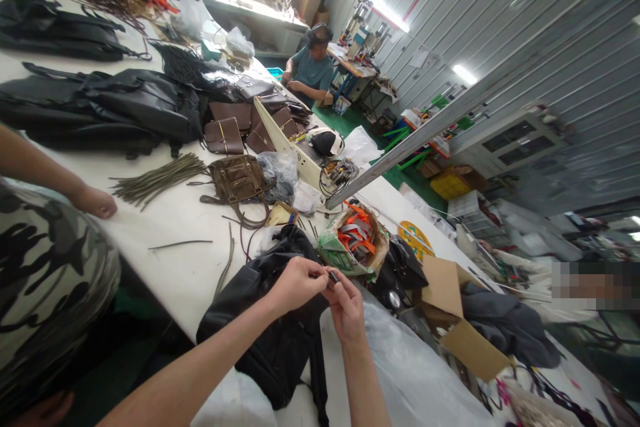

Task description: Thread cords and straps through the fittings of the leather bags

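My left hand [296,283] and my right hand [347,307] meet above a black leather bag [265,327] lying at the near edge of the white table [170,227]. Both hands pinch a small dark piece [333,275], perhaps a zipper pull, between fingertips. The left fingers are curled over it from the left. The right fingers close on it from the right. A thin dark strap of the bag [316,363] hangs below my wrists.
A co-worker's arm [55,180] and camouflage sleeve [50,280] sit at the left. Brown bags [239,179], black bags [115,107], cord bundles [157,177], a bag of orange parts [356,235] and a cardboard box [457,320] crowd the table. Another person [313,67] sits at the far end.
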Tool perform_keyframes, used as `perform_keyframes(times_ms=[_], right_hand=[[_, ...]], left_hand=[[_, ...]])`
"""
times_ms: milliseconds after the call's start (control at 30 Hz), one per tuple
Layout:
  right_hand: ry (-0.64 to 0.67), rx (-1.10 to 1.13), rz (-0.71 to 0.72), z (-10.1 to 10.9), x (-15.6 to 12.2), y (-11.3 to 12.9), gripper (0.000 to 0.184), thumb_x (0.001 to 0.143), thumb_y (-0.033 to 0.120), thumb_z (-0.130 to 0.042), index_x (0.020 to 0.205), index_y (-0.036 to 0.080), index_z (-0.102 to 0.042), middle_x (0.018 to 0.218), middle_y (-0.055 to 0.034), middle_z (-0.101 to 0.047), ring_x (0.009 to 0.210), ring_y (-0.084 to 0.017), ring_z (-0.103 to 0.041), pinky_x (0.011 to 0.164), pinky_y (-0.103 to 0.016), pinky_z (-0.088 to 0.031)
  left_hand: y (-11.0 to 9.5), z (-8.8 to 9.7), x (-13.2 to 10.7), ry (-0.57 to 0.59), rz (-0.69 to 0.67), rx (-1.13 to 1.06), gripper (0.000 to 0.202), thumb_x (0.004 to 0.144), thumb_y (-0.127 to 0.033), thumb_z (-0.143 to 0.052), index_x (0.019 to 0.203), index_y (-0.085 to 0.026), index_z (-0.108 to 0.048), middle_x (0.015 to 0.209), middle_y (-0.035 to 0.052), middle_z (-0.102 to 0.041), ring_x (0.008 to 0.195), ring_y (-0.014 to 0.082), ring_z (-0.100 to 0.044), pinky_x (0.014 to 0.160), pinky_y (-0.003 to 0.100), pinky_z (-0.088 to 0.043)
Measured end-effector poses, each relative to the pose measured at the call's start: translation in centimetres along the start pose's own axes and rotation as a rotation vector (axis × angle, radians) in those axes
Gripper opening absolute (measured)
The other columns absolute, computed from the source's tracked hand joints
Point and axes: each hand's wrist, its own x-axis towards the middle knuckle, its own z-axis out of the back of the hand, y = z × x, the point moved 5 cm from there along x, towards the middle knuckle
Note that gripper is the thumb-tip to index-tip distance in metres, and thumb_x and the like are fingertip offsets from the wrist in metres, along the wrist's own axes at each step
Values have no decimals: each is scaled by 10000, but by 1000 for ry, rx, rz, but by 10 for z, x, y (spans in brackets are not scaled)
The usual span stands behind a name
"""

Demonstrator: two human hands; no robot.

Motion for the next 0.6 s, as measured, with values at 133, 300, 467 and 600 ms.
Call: perform_keyframes(times_ms=[133, 300, 467, 600], right_hand=[[-2, 3, -2, 1, -1, -1, 422, 866, 456, -912, 1214, 230, -837, 1260, -141, -794, 1111, -334, -776, 1039, -556, -647], [6, -16, -7, 1, -3, -1, 417, 874, 442, -904, 1220, 218, -835, 1274, -143, -790, 1142, -350, -769, 1041, -548, -647], [58, -64, -4, -1, -4, 2, 414, 914, 429, -870, 1260, 208, -820, 1277, -140, -788, 1153, -344, -767, 1039, -503, -650], [58, -90, -9, 2, -3, -1, 423, 908, 423, -872, 1267, 204, -817, 1300, -136, -782, 1156, -348, -765, 1033, -494, -650]], left_hand=[[-2, 0, 1, 27, 1, -27, 249, 808, -265, -567, 631, -134, -683, 610, -21, -511, 611, 116, -413, 564, 252, -293], [1, 0, 1, 2, 6, -11, 275, 827, -286, -565, 623, -136, -671, 602, -22, -493, 605, 114, -409, 564, 251, -291], [4, -1, 0, -9, -7, 56, 277, 848, -280, -574, 637, -136, -681, 600, -24, -504, 591, 110, -412, 559, 257, -282], [3, -1, -2, -44, -47, 164, 272, 845, -238, -601, 593, -148, -648, 565, -22, -481, 575, 109, -379, 581, 294, -232]])
